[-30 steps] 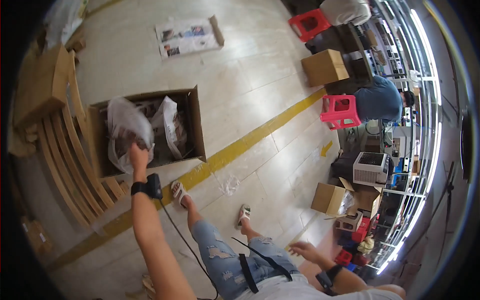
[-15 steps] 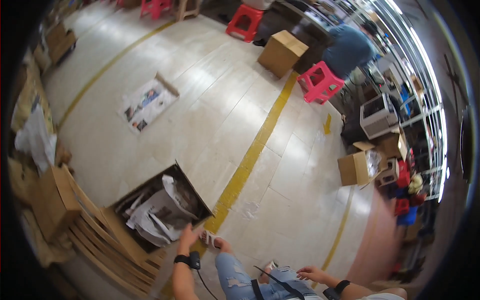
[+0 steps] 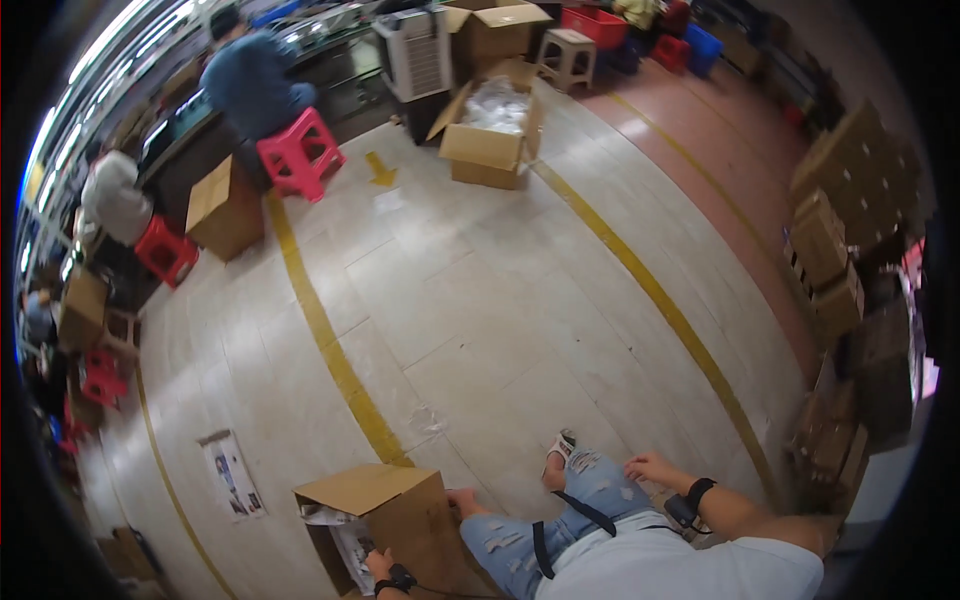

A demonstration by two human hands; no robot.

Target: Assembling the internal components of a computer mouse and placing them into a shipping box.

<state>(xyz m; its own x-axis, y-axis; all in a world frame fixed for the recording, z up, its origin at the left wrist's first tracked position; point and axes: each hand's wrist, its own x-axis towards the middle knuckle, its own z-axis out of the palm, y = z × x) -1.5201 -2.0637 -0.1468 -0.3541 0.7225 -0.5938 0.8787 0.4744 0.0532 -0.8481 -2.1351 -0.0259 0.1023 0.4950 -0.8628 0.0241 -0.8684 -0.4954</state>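
Note:
My left hand (image 3: 380, 565) is at the edge of a brown cardboard box (image 3: 425, 525) close by my left leg. Its fingers look curled over the edge at the box's opening. Inside that opening lie white plastic bags (image 3: 345, 545) with dark print, partly hidden by the box's walls. My right hand (image 3: 652, 468) hangs beside my right thigh, fingers loosely apart, with nothing in it. Each wrist wears a black strap with a small device.
Yellow lines (image 3: 345, 380) run over the pale tiled floor. A flat printed sheet (image 3: 232, 475) lies left. Ahead stand an open carton (image 3: 490, 145) of clear plastic, a closed carton (image 3: 228, 207) and a pink stool (image 3: 300, 153) with a seated person. Stacked cartons (image 3: 850, 190) line the right.
My view has swung far to the right. The cardboard box now shows its outer side and appears tilted, with my left hand still at its edge. My right hand stays by my thigh.

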